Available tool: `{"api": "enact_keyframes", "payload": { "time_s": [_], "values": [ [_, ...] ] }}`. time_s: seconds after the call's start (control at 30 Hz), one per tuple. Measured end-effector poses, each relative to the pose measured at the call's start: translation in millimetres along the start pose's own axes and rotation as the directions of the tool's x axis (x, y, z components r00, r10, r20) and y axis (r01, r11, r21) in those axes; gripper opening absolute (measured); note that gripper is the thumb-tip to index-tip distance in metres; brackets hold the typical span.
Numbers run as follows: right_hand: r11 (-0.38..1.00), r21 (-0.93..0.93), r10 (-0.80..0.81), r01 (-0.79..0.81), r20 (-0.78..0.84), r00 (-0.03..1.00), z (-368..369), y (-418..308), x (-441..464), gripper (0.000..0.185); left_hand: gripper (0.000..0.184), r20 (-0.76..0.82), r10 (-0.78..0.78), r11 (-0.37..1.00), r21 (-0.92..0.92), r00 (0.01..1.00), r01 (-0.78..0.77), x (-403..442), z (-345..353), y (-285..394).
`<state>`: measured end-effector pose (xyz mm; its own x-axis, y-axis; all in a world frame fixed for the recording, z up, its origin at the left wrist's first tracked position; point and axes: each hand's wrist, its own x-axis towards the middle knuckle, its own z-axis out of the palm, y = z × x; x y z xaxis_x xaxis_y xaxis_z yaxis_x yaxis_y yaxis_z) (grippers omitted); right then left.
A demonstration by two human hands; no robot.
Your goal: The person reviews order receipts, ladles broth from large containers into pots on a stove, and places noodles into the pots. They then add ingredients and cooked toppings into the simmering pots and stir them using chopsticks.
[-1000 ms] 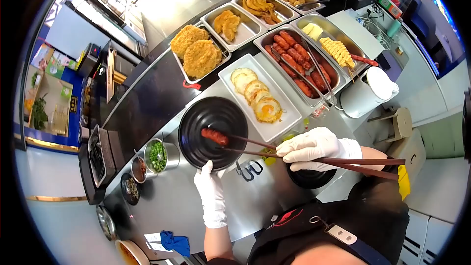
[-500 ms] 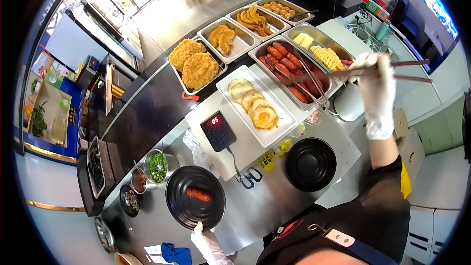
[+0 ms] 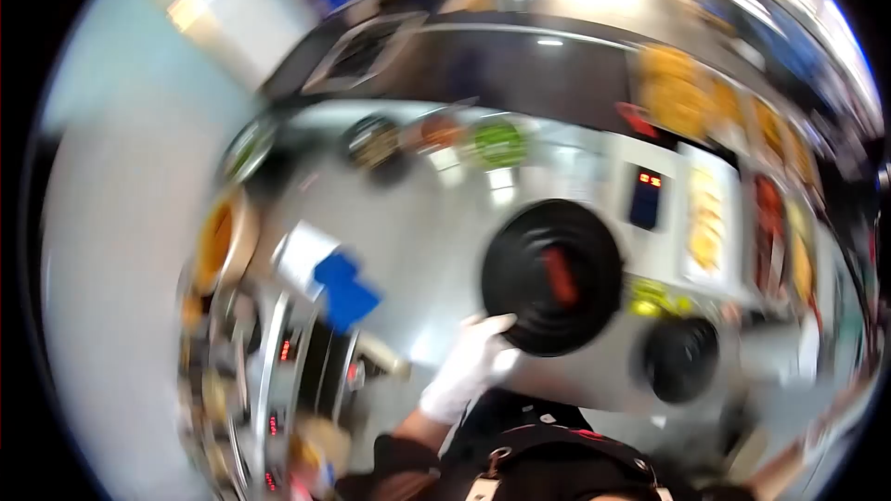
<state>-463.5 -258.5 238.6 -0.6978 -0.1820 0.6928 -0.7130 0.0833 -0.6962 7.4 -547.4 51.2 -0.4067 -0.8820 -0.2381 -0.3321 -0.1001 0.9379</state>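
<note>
My left hand [image 3: 471, 360], in a white glove, grips the near rim of a black plate [image 3: 512, 255]. One red sausage [image 3: 560, 276] lies near the plate's middle. At the lower right edge of the view is my right hand [image 3: 817, 436], smeared by motion; its fingers and anything in them cannot be made out. A second black bowl [image 3: 680, 359] stands on the steel counter [image 3: 418, 250], to the right of the held plate.
Behind the plate are a container of chopped greens [image 3: 500, 141], a red-brown topping [image 3: 438, 132] and a dark bowl [image 3: 373, 141]. A scale [image 3: 646, 197], a white tray of eggs [image 3: 706, 223] and food pans stand right. A blue cloth [image 3: 345, 289] lies left.
The whole view has swung left and blurred. My right hand has moved away from the food pans to the view's lower right edge. The plate with the sausage is still in my left hand.
</note>
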Motion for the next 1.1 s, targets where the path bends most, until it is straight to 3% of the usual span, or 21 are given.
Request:
{"api": "enact_keyframes", "payload": {
  "time_s": [0.03,0.1,0.3,0.37,0.4,0.43,0.47,0.5,0.53,0.57,0.63,0.7,0.77,0.83,0.97,1.1],
  "values": [
    [0.996,0.092,0.001,0.0,-0.004,1.0,33,-31,-11,0.034,0.021,0.133,-0.401,0.692,-0.605,0.906,0.395,-6,-18,17],
    [0.954,0.299,0.011,-0.011,-0.001,1.0,83,-87,-39,0.036,0.023,0.012,-0.298,0.576,-0.795,0.954,0.189,-24,-35,-40],
    [0.778,0.609,0.058,-0.154,0.175,0.983,189,-219,-137,0.044,0.022,-0.087,-0.39,0.553,-0.818,0.917,0.157,-109,-174,-104],
    [0.728,0.639,0.079,-0.249,0.283,0.956,224,-253,-168,0.046,0.024,-0.254,-0.371,0.63,-0.775,0.893,0.041,-137,-215,-139],
    [0.753,0.605,0.05,-0.261,0.342,0.938,236,-261,-179,0.057,0.022,-0.364,-0.352,0.652,-0.756,0.862,-0.052,-150,-233,-153],
    [0.783,0.56,0.024,-0.27,0.407,0.913,253,-257,-183,0.068,0.019,-0.385,-0.395,0.682,-0.731,0.834,-0.015,-165,-253,-165],
    [0.89,0.455,-0.242,-0.018,0.506,0.828,271,-229,-176,0.05,0.018,-0.421,-0.394,0.701,-0.713,0.817,-0.029,-181,-272,-183],
    [0.885,0.381,-0.458,0.268,0.605,0.651,290,-209,-175,0.036,0.018,-0.455,-0.382,0.724,-0.689,0.804,-0.046,-194,-293,-199],
    [0.961,0.274,-0.219,0.044,0.651,0.727,308,-278,-225,0.04,0.022,-0.434,-0.534,0.782,-0.58,0.725,0.229,-210,-326,-179],
    [0.971,0.151,0.043,-0.185,0.652,0.757,330,-340,-268,0.044,0.019,-0.433,-0.577,0.762,-0.591,0.693,0.265,-217,-316,-249],
    [0.981,0.134,0.017,-0.137,0.652,0.758,359,-372,-301,0.041,0.015,-0.549,-0.519,0.724,-0.689,0.655,-0.004,-238,-346,-245],
    [0.851,0.306,0.035,-0.426,0.777,0.628,386,-370,-315,0.036,0.013,-0.505,-0.62,0.703,-0.698,0.6,0.139,-260,-366,-263],
    [0.973,0.207,-0.087,-0.102,0.739,0.668,406,-391,-345,0.033,0.012,-0.564,-0.588,0.719,-0.693,0.58,0.053,-269,-376,-274],
    [0.958,0.288,-0.224,0.003,0.737,0.638,427,-376,-358,0.033,0.012,-0.548,-0.61,0.651,-0.759,0.572,-0.032,-270,-382,-286],
    [0.874,0.421,-0.252,-0.243,0.819,0.515,445,-420,-408,0.032,0.022,-0.482,-0.639,0.555,-0.829,0.6,-0.074,-267,-390,-307],
    [0.891,0.373,-0.226,-0.258,0.858,0.461,454,-418,-421,0.03,0.023,-0.425,-0.66,0.498,-0.865,0.62,-0.062,-252,-402,-305]
  ]
}}
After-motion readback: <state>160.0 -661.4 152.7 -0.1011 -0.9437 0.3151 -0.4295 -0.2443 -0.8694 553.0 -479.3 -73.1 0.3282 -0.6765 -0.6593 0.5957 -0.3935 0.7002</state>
